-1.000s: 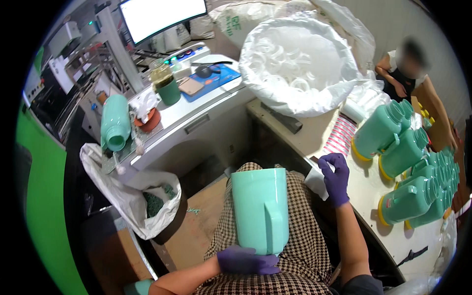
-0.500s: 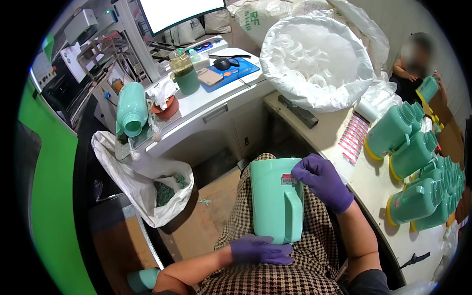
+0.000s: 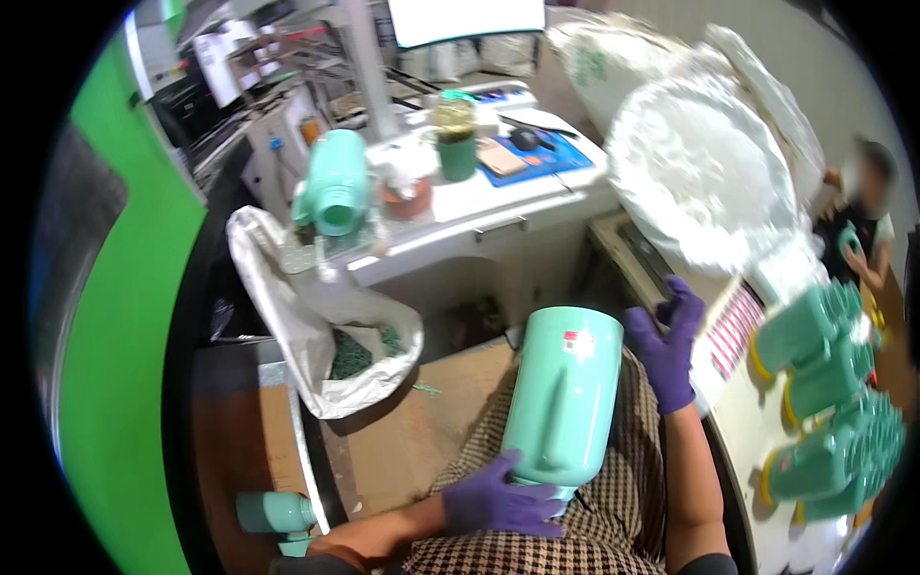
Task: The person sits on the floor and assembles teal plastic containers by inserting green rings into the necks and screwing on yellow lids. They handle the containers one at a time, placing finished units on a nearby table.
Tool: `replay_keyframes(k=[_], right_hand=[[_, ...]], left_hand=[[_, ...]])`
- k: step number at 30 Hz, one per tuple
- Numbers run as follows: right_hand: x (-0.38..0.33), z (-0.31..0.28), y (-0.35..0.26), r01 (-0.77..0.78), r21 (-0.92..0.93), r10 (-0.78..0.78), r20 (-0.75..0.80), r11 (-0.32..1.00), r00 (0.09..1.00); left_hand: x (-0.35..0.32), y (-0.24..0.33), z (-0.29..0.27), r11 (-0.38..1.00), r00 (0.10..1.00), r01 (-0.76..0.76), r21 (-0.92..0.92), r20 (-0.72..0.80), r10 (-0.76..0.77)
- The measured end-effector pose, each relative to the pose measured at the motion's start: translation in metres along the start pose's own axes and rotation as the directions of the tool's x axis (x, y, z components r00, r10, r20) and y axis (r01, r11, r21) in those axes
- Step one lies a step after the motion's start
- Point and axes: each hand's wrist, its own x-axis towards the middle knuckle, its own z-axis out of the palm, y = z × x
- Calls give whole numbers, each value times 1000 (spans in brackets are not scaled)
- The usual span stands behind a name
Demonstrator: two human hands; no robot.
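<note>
A glossy mint-green plastic jug (image 3: 565, 393) lies across my lap on checkered cloth, its handle facing up and its neck end toward me. A small red-and-white sticker (image 3: 576, 342) shows near the far, wide end. My left hand (image 3: 503, 498), in a purple glove, holds the jug at its neck end, fingers around the lower part. Just right of the wide end, my right hand (image 3: 671, 350), gloved likewise, is raised and apart from the jug, fingers spread with nothing visible in them.
Right, a table holds several green jugs (image 3: 810, 460) with yellow bases and a sticker sheet (image 3: 730, 331). Behind stands a white bag (image 3: 623, 182) of clear plastic pieces. Left are an open scrap sack (image 3: 287, 355) and another jug (image 3: 335, 182). A co-worker (image 3: 867, 220) sits far right.
My right hand has left the sticker area, moved right and opened. The jug has tilted and rolled slightly, its neck now showing by my left hand. The whole view has shifted left.
</note>
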Motion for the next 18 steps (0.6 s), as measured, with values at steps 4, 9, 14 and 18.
replay_keyframes(k=[4, 9, 14, 18], right_hand=[[32, 60, -38, 496, -72, -492, 57, 866, 868], [39, 226, -153, 751, 139, -716, 452, 645, 531], [72, 385, -197, 722, -167, -530, 573, 671, 625], [79, 357, -170, 815, -30, -748, 379, 578, 545]], left_hand=[[-53, -83, -51, -233, 273, 784, -576, 656, -703], [-166, -8, -114, -903, -705, 62, -425, 622, -341], [-174, -41, -128, -785, -872, 165, -597, 284, -399], [-160, -88, -93, -660, -848, 207, -722, 204, -489]])
